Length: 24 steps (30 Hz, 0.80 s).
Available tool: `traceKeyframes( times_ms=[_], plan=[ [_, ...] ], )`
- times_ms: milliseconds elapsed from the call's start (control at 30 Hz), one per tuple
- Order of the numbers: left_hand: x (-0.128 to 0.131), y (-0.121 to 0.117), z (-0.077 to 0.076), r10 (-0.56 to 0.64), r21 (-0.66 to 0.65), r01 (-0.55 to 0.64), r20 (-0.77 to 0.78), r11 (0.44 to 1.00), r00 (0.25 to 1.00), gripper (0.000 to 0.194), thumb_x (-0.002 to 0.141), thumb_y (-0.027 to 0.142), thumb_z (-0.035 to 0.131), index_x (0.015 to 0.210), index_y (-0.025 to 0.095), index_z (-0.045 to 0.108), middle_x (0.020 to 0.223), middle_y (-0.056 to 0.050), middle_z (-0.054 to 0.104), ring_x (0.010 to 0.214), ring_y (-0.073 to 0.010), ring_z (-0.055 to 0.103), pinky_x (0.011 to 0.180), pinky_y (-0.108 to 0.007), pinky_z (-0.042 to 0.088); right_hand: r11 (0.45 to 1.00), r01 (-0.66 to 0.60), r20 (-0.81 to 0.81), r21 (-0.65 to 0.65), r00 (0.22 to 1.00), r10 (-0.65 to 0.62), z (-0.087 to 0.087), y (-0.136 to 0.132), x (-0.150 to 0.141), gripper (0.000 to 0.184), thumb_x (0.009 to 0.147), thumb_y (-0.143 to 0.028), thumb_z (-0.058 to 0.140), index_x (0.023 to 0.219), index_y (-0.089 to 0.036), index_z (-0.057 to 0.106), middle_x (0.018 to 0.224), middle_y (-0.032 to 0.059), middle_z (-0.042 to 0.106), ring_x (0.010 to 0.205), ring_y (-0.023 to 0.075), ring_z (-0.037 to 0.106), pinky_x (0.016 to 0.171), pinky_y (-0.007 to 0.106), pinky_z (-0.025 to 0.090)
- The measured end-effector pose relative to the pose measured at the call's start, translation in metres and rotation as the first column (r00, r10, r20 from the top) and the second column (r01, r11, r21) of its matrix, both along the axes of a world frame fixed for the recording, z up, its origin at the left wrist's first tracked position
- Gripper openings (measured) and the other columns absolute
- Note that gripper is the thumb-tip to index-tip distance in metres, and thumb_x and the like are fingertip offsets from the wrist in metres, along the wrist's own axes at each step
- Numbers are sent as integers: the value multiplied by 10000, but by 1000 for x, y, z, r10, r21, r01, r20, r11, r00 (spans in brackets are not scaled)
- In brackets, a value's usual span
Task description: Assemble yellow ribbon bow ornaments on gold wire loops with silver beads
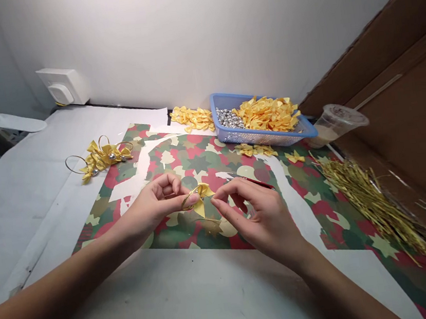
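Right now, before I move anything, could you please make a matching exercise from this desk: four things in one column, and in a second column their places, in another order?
Things:
1. silver beads
2. gold wires
3. plastic cup
4. yellow bow with gold loops

Places:
A. right of the blue basket
B. on white paper, left of the patterned paper
C. inside the basket
D. on the right side of the patterned paper

Pairs: 1-C, 2-D, 3-A, 4-B

Centre: ribbon bow (pixel 198 200) betw. L hand (pixel 153 208) & R hand (pixel 259 216), above paper mat (pixel 201 161).
Back: basket (pixel 268 139) w/ beads (pixel 229 118) & ribbon pcs (pixel 265 114); loose pcs (pixel 192 119) to its L.
L: assembled bows (pixel 100 158).
R: stems (pixel 373 202), cup (pixel 336 123) behind.
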State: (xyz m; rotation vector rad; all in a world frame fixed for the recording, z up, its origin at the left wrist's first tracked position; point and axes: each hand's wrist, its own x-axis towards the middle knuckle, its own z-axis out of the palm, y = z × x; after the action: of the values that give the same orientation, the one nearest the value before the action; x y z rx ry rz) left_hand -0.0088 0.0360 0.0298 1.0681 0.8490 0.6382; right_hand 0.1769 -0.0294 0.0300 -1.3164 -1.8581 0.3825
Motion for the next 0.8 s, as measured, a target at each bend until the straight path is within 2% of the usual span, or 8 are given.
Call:
traceKeyframes(
  times_ms=[267,567,800],
  plan=[
    [3,-6,9,44,199,-28,-76,980,996,376,702,243,750,632,185,385,670,27,621,590,-82,548,543,-201,440,998,6,14,-64,1000,-5,0,0,1,126,864,-146,536,762,-218,556,678,-6,606,594,133,512,540,262,390],
    [0,-7,6,31,320,5,-107,947,994,359,766,248,710,654,188,374,695,30,625,607,-72,532,562,-196,448,997,2,-19,-71,1000,-3,0,0,1,122,859,-135,548,760,-205,565,677,-15,596,581,118,484,539,251,381],
    [-1,-11,6,84,471,6,-169,882,982,362,789,270,689,642,192,368,718,15,622,682,-101,565,642,-228,478,986,12,-96,-168,995,-28,1,0,0,114,856,-182,549,747,-203,575,672,-10,598,533,112,453,513,250,382]
  ],
)
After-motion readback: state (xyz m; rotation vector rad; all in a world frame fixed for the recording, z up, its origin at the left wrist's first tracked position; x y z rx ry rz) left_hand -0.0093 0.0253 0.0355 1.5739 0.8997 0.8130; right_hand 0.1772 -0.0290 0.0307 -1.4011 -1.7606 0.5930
